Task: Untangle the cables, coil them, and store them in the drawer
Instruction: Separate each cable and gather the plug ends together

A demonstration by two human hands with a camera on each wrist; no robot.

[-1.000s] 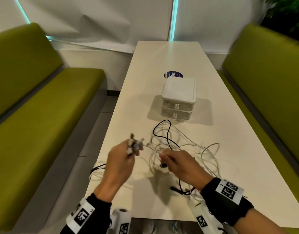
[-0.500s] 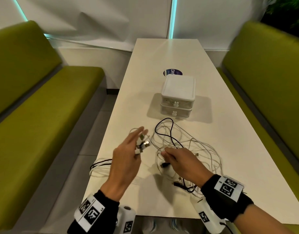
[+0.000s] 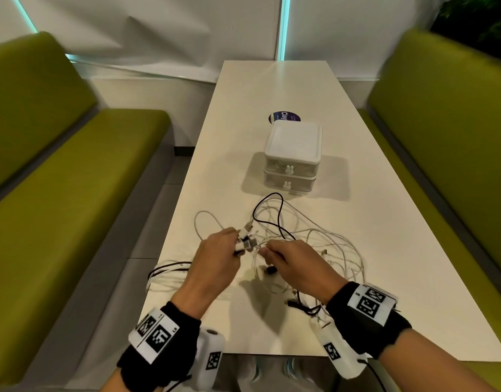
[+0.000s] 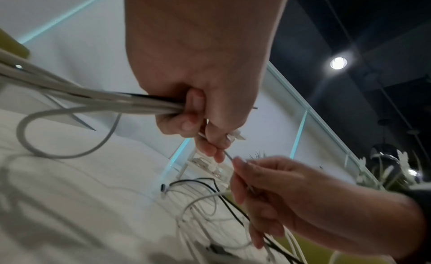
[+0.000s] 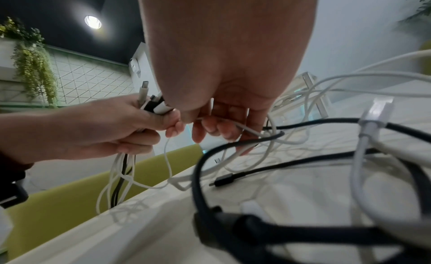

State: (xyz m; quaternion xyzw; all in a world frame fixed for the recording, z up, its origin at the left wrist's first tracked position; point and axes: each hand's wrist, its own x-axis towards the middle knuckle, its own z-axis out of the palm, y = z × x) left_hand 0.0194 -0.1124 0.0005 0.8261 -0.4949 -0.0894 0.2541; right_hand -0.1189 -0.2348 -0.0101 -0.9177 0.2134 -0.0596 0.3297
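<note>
Cables (image 3: 308, 239) lie tangled on the table (image 3: 272, 89), near the closed drawers (image 3: 290, 171). Head view alone shows the drawers clearly; wrist views show finger detail. Left hand (image 3: 215, 264) clenches a bundle of plug ends (image 5: 151, 102), strands trailing below. Right hand (image 3: 297, 267) pinches one white strand (image 5: 247, 129) just beside the left fingertips (image 4: 210, 148).

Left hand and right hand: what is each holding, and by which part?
The left hand grips a bundle of cables just behind their plugs. The right hand pinches one thin white cable along its length.
</note>
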